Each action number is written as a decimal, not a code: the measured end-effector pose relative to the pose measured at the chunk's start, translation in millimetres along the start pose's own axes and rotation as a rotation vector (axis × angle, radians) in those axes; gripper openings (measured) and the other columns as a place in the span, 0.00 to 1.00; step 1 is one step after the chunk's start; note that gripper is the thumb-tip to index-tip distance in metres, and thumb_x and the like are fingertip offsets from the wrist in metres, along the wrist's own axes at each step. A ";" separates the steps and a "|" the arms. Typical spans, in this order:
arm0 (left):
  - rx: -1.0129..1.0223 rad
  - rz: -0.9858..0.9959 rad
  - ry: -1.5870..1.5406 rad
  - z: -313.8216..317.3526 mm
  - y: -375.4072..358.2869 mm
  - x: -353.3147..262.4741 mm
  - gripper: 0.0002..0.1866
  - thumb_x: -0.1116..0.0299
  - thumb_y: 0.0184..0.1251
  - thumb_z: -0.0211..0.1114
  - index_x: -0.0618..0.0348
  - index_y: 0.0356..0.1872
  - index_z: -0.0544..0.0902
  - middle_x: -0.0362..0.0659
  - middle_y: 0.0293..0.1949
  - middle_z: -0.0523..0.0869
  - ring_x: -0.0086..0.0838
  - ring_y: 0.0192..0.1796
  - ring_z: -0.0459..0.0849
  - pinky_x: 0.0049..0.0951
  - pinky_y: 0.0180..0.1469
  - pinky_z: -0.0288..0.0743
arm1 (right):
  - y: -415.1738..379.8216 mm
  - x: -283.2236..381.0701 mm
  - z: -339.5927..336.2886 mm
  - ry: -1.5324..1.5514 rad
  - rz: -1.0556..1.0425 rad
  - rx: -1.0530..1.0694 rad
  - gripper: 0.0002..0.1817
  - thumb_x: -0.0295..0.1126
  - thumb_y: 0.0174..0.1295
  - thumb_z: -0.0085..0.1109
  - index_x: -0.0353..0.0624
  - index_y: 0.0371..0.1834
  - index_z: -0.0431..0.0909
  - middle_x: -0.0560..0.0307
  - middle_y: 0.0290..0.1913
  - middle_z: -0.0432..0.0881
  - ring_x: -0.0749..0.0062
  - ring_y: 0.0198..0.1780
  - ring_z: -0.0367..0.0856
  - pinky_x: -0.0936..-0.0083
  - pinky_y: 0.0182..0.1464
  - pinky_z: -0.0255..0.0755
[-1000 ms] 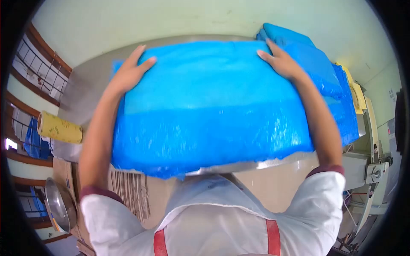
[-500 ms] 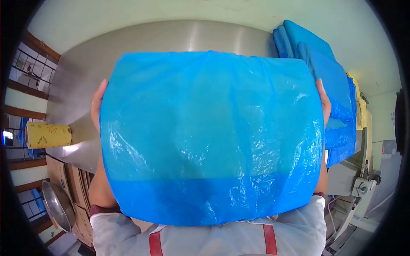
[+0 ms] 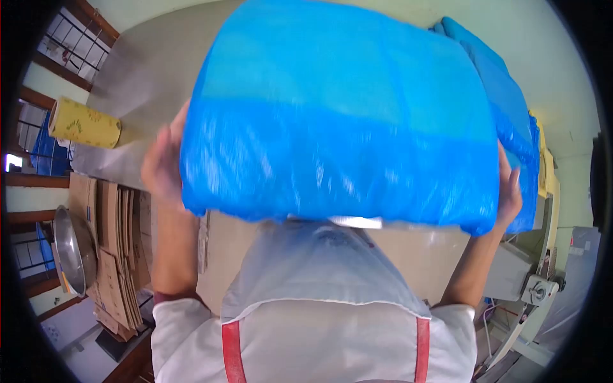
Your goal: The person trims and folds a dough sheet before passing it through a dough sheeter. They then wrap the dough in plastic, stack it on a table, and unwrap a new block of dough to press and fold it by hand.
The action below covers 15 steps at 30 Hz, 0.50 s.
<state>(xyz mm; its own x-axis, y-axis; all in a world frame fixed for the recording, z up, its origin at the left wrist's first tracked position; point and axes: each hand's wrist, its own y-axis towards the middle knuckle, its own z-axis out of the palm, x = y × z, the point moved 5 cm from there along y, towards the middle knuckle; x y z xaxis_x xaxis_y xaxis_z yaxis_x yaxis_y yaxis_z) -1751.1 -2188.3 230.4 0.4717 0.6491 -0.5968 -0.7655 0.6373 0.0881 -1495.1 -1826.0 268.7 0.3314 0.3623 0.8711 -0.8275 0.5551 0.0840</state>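
A large, bulky bundle wrapped in shiny blue plastic [image 3: 338, 134] spans the space in front of me, a greener layer showing through its upper part. My left hand [image 3: 167, 163] is pressed against its left side, and my right hand [image 3: 509, 191] grips the opposite side. Both hold it between them, with their inner fingers partly hidden by the plastic. Beneath the bundle's near edge is the front of my grey-white apron [image 3: 319, 274] with red straps. Whatever lies inside the wrapping cannot be made out.
The steel table [image 3: 147, 70] extends behind the bundle. A yellow printed roll [image 3: 86, 122] stands at the left. More blue packages [image 3: 501, 89] are stacked at the right, near a metal machine [image 3: 537, 290]. Flattened cardboard [image 3: 115, 249] and a steel bowl [image 3: 73, 249] are at lower left.
The bundle has moved away from my body and up in view, carried by both hands. My apron and forearms now show below it.
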 end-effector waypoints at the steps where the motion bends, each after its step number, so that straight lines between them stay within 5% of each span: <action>1: 0.045 -0.076 -0.068 -3.2 -5.2 -1.7 0.30 0.55 0.71 0.55 0.69 0.64 0.69 0.56 0.62 0.76 0.43 0.64 0.75 0.44 0.67 0.67 | -16.6 -3.7 -6.6 0.064 0.034 -0.051 0.38 0.52 0.72 0.43 0.27 0.71 0.56 0.38 0.71 0.64 0.50 0.71 0.64 0.56 0.71 0.59; 3: 0.041 -0.109 -0.200 4.6 -19.1 3.7 0.28 0.55 0.73 0.54 0.67 0.65 0.69 0.55 0.63 0.75 0.44 0.65 0.74 0.46 0.67 0.67 | -36.8 -6.9 -19.4 0.184 0.085 -0.130 0.34 0.49 0.74 0.41 0.29 0.70 0.58 0.40 0.71 0.64 0.51 0.70 0.65 0.56 0.70 0.60; 4: -0.023 -0.077 -0.264 16.2 -30.5 14.7 0.27 0.55 0.73 0.54 0.65 0.65 0.69 0.54 0.64 0.74 0.44 0.65 0.73 0.47 0.67 0.67 | -53.0 -14.8 -4.8 0.206 -0.039 -0.409 0.28 0.45 0.76 0.38 0.31 0.68 0.60 0.43 0.70 0.65 0.53 0.71 0.64 0.54 0.70 0.60; 9: -0.097 0.058 -0.271 30.3 -82.6 45.7 0.26 0.59 0.77 0.49 0.65 0.69 0.63 0.54 0.70 0.67 0.49 0.71 0.65 0.52 0.72 0.60 | -119.6 -38.6 21.7 0.344 -0.243 -0.146 0.28 0.39 0.75 0.40 0.31 0.71 0.57 0.38 0.70 0.64 0.50 0.73 0.61 0.49 0.72 0.56; 15: -0.316 0.356 0.578 -26.9 -136.6 25.5 0.30 0.59 0.75 0.54 0.70 0.68 0.61 0.60 0.67 0.68 0.45 0.70 0.67 0.42 0.74 0.58 | -174.9 -40.6 -38.6 -0.125 -0.433 -0.384 0.29 0.36 0.72 0.45 0.29 0.71 0.55 0.33 0.68 0.64 0.49 0.71 0.64 0.51 0.71 0.59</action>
<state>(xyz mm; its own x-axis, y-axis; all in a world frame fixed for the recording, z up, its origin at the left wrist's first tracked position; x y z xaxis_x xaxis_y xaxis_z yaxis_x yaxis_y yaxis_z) -1646.3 -2269.9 181.6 -0.0664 0.4172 -0.9064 -0.9592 0.2235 0.1731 -1346.4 -1908.9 200.0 0.5271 -0.0358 0.8490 -0.3976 0.8726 0.2837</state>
